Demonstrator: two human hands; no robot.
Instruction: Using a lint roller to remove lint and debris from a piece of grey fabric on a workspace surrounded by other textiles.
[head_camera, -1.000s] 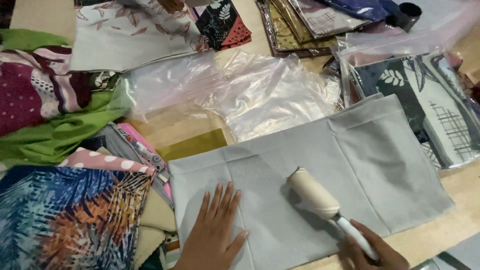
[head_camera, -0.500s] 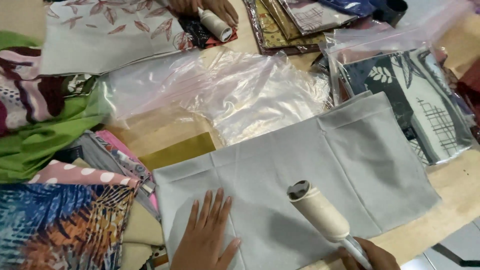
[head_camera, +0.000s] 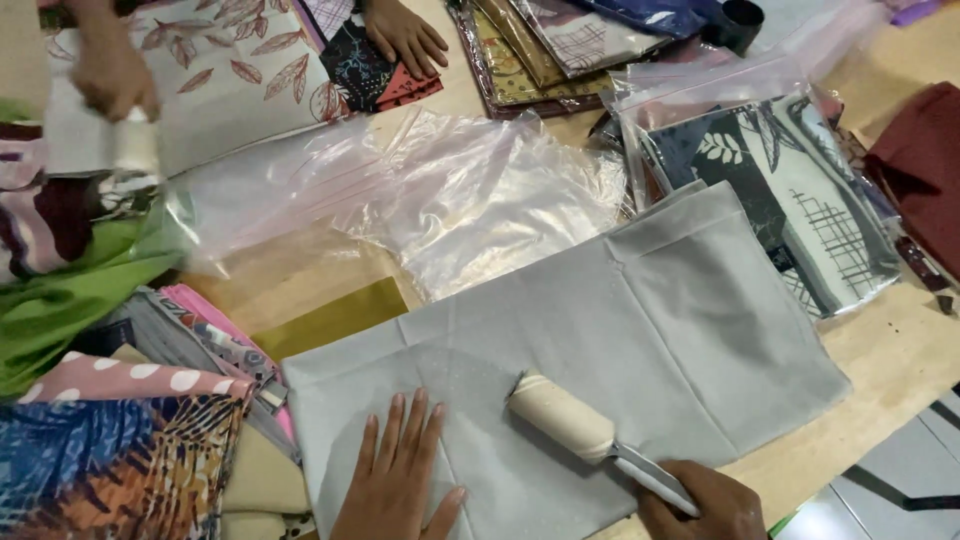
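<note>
Grey fabric panel (head_camera: 620, 330) spread flat across wooden table (head_camera: 890, 360), front centre. Clear plastic bag (head_camera: 440, 200) crumpled just behind it. Left hand (head_camera: 398, 480) flat on fabric, fingers spread, pinning near edge. Right hand (head_camera: 700, 503) closed round lint roller handle, cream roller head (head_camera: 558, 417) lying on cloth just right of left hand. Across table, another person's hand (head_camera: 405, 35) rests on dark patterned fabric.

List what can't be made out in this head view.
- Right hand: cut by the bottom edge; grip on the lint roller handle partly hidden.
- Left hand: wrist cut off.
- Another person's roller: motion-blurred.
- Fabrics under the clear bag: veiled by glare.
</note>
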